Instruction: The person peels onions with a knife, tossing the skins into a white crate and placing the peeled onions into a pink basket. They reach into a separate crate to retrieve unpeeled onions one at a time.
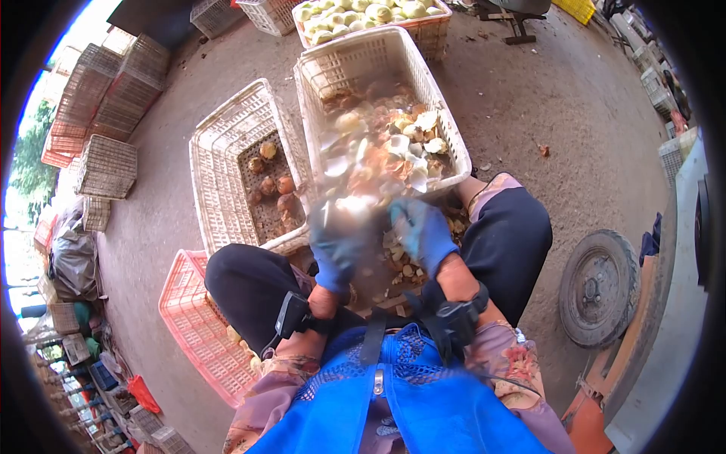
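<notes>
The blurred left hand and the curled right hand were by the near edge of the white crate; what they held, I couldn't tell. Onion peels lay heaped toward that edge; brown onions sat near the neighbouring crate's right edge, the crate itself tilted.

The left hand is blurred, so what lies between it and the right hand cannot be told, while haze veils some peelings in the white crate, the left knee partly hides the pink crate, and the top edge crops the peeled onions.
</notes>
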Demonstrator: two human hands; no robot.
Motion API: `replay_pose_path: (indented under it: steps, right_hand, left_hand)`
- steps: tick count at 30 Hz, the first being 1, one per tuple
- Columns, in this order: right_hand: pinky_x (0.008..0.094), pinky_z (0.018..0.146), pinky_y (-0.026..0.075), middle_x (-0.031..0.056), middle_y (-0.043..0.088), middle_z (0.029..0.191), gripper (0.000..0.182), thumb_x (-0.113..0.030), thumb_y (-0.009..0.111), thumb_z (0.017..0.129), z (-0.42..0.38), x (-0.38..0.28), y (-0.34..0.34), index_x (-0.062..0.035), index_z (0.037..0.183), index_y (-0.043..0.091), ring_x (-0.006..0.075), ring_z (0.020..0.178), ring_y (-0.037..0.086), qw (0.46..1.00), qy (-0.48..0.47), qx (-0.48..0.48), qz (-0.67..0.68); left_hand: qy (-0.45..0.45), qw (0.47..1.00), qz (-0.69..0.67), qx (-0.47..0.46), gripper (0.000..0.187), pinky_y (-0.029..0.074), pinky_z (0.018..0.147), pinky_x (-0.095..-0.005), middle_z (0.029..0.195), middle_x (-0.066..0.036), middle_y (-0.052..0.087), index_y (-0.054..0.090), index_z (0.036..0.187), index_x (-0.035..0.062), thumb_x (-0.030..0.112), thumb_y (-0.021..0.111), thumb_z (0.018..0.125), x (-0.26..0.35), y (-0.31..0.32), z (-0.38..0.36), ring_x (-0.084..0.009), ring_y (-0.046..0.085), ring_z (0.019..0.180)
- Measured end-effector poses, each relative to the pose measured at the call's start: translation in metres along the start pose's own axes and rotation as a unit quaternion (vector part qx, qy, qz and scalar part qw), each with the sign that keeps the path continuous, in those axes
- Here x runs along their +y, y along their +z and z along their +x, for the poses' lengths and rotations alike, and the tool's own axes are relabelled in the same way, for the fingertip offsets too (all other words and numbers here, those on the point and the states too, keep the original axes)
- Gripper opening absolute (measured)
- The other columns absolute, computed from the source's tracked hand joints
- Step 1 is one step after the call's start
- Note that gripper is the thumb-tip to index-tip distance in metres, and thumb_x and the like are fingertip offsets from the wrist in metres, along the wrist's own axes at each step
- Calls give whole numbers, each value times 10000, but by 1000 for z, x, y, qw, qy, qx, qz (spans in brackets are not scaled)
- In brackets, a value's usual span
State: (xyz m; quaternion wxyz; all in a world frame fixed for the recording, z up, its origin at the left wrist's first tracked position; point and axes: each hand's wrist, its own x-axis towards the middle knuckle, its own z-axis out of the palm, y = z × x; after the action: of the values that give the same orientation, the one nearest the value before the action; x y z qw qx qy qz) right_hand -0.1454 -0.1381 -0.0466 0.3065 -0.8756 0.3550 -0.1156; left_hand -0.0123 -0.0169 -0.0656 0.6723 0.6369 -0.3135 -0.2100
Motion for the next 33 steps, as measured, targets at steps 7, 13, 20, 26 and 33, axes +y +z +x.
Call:
replay_pose_path:
  steps: [7, 13, 20, 26, 33]
  right_hand:
    - [207, 575, 441, -51, 621, 792, 214, -249, 685, 933, 15, 7, 8, -45, 999, 671, 33, 669, 529, 876, -84, 12, 475]
    - [384, 639, 485, 58, 574, 765, 21, -65, 611, 886, 14, -4, 9, -54, 871, 621, 212, 705, 575, 935, -184, 130, 274]
    - [206, 520, 452, 9, 645, 809, 350, -214, 659, 944, 7, -18, -29, -51, 1253, 635, 48, 587, 560, 807, 97, -68, 579]
    - [208, 507, 450, 0, 637, 784, 226, -209, 674, 935, 8, -6, -10, -54, 1099, 662, 48, 588, 562, 802, 61, -89, 587]
    - [199, 506, 443, -16, 628, 762, 147, -182, 663, 943, 17, 13, 9, -58, 1020, 653, 57, 598, 565, 770, 106, 1, 629]
  left_hand:
    - [62, 996, 57, -43, 651, 447, 1055, -355, 1305, -84, 554, 507, 1304, 29, -43, 793, 724, 0, 3, -1, -194, 537, 1208]
    - [34, 999, -18, -39, 687, 490, 1015, -354, 1345, -102, 542, 487, 1359, 27, 7, 802, 749, -2, 1, -4, -224, 558, 1209]
    - [23, 977, -201, -68, 734, 529, 977, -370, 1362, -134, 547, 482, 1380, 53, 84, 841, 740, -4, -1, 2, -242, 570, 1210]
    - [30, 986, -134, -94, 710, 491, 1032, -394, 1388, -152, 531, 510, 1344, 100, 85, 852, 723, -3, -8, 9, -265, 554, 1249]
    - [-2, 987, -142, -72, 646, 482, 1030, -387, 1324, -122, 583, 523, 1324, 81, 30, 805, 745, 12, 0, 7, -255, 577, 1212]
